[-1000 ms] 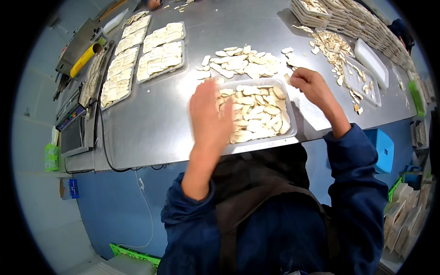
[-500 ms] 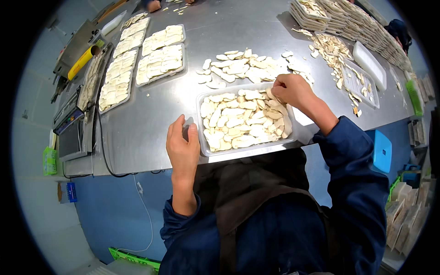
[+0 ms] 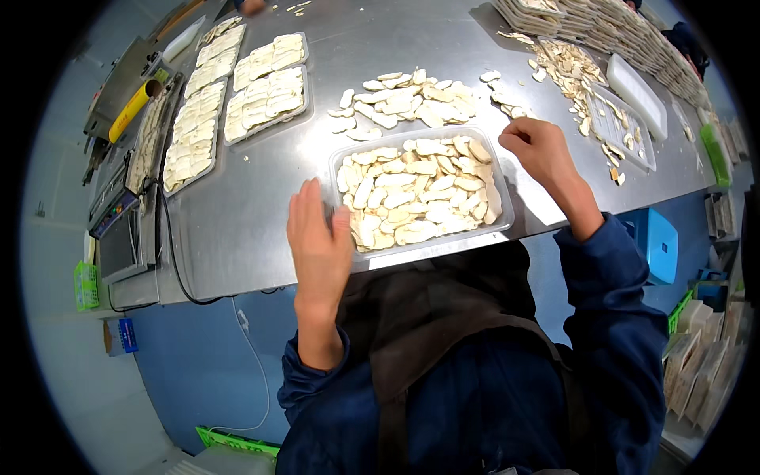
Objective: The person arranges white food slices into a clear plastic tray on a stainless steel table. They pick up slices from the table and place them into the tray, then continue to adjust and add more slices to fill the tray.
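A clear plastic tray (image 3: 366,255) sits near the table's front edge, filled with pale, cream-coloured slices (image 3: 419,190) that look like mushroom slices. My left hand (image 3: 318,237) is open at the tray's left side, fingers straight and thumb close to the rim; whether it touches is hard to tell. Just off the right rim, my right hand (image 3: 540,150) is closed with its fingers curled in a pinch; anything between them is hidden. Beyond the tray lies a loose pile of slices (image 3: 412,99), with a smaller group (image 3: 507,96) to its right.
Filled trays (image 3: 267,103) stand in rows at the left, beside a scale (image 3: 123,249) with a black cable. At the right are slice scraps (image 3: 566,62), a partly filled tray (image 3: 617,131), an upturned white tray (image 3: 637,95) and stacked filled trays (image 3: 602,39).
My right hand has left the slices at the tray's far right corner and moved right, past the rim. My left hand has come closer to the tray's left side.
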Available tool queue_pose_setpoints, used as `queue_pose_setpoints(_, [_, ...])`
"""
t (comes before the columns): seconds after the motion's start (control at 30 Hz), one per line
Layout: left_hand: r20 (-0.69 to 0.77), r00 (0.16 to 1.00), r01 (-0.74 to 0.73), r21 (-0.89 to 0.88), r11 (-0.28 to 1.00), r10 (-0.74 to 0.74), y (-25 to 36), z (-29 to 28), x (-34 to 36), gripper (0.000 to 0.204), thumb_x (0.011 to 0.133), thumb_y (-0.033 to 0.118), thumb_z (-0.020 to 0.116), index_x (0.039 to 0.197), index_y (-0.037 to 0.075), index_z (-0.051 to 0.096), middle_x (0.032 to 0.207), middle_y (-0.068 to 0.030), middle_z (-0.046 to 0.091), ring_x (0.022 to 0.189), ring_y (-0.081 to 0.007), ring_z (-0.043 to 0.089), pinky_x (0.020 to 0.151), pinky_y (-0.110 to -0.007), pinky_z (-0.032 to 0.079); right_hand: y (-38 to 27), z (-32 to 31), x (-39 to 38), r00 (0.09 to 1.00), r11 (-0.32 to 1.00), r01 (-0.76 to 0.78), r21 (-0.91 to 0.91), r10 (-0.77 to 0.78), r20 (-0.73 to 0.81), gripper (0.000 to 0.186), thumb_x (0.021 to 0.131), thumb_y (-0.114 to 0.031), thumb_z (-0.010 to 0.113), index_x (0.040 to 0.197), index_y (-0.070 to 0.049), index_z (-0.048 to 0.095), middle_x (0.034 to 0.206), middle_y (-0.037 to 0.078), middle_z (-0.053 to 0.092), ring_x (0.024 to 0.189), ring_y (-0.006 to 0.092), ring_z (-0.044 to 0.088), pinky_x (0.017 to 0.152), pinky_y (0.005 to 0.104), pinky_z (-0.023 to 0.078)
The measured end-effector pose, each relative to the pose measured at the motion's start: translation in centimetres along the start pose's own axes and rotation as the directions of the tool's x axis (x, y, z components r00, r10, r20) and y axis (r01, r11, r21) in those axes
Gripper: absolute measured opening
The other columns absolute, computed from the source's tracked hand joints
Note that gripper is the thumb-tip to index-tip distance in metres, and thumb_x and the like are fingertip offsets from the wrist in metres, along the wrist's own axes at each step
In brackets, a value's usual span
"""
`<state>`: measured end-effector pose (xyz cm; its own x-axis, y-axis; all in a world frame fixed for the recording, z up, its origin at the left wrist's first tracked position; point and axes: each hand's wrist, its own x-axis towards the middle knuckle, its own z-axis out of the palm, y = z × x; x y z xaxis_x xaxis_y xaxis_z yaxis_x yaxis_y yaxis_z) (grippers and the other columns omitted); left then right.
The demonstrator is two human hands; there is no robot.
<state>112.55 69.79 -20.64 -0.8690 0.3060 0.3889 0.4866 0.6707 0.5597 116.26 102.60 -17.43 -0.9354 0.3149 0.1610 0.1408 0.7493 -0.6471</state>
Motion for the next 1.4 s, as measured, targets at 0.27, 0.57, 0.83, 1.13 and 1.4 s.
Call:
queue_pose_setpoints(0.27, [0.330, 0.939, -0.145, 0.138, 0.980, 0.092, 5.9, 2.1, 0.8, 0.052, 0.094, 0.024, 0.049, 0.138, 0.000, 0.038, 0.144, -0.0251, 0.034, 0.137, -0.0432, 0.022, 0.112, -0.048, 0.017, 2.1, 0.2, -5.0, 0.990, 0.987, -0.098, 0.126, 0.110, -0.087, 0.016, 0.079, -0.015, 0.066, 0.084, 0.000, 0.068, 0.064, 0.009, 0.062, 0.058, 0.0141, 0.056, 0.056, 0.0269, 0.045])
queue_pose_setpoints(0.57, [0.046, 0.955, 0.295, -0.247, 0.923, -0.293, -1.9, 0.2, -1.6, 0.034, 0.091, 0.015, 0.054, 0.117, -0.006, 0.057, 0.086, -0.0155, 0.065, 0.072, -0.0205, 0.062, 0.067, -0.030, 0.050, 4.4, 0.4, -9.5, 0.921, 0.897, -0.341, 0.282, 0.378, -0.089, 0.016, 0.083, -0.014, 0.065, 0.085, 0.002, 0.067, 0.065, 0.004, 0.060, 0.060, 0.0082, 0.051, 0.058, 0.0235, 0.043])
queue_pose_setpoints(0.83, [0.106, 0.917, 0.397, -0.348, 0.849, -0.385, -0.6, 1.2, -2.3, 0.036, 0.090, 0.014, 0.057, 0.121, -0.005, 0.055, 0.088, -0.0102, 0.063, 0.074, -0.0131, 0.059, 0.068, -0.026, 0.049, 1.7, 0.2, -7.8, 0.975, 0.984, -0.086, 0.157, 0.116, -0.192, 0.012, 0.083, -0.009, 0.064, 0.087, 0.002, 0.066, 0.071, 0.008, 0.064, 0.065, 0.0117, 0.057, 0.063, 0.0249, 0.047])
queue_pose_setpoints(1.13, [0.123, 0.992, -0.004, 0.027, 1.000, 0.000, 3.0, 1.0, -0.3, 0.042, 0.088, 0.013, 0.057, 0.128, 0.007, 0.053, 0.138, -0.0263, 0.036, 0.127, -0.0519, 0.028, 0.106, -0.054, 0.025, -4.8, 2.9, -3.3, 0.902, 0.925, 0.379, -0.030, -0.362, 0.235, 0.012, 0.081, -0.011, 0.061, 0.088, -0.003, 0.065, 0.082, 0.014, 0.061, 0.075, 0.0332, 0.060, 0.068, 0.0378, 0.049])
queue_pose_setpoints(1.4, [0.104, 0.991, -0.093, 0.042, 0.995, 0.088, 3.2, 2.2, 0.2, 0.039, 0.088, 0.010, 0.057, 0.125, -0.003, 0.052, 0.137, -0.0256, 0.038, 0.127, -0.0497, 0.029, 0.105, -0.053, 0.027, -5.1, 3.9, -2.2, 0.865, 0.918, 0.390, -0.074, -0.338, 0.371, 0.012, 0.079, -0.011, 0.062, 0.088, -0.003, 0.064, 0.083, 0.013, 0.060, 0.080, 0.0324, 0.059, 0.071, 0.0388, 0.048])
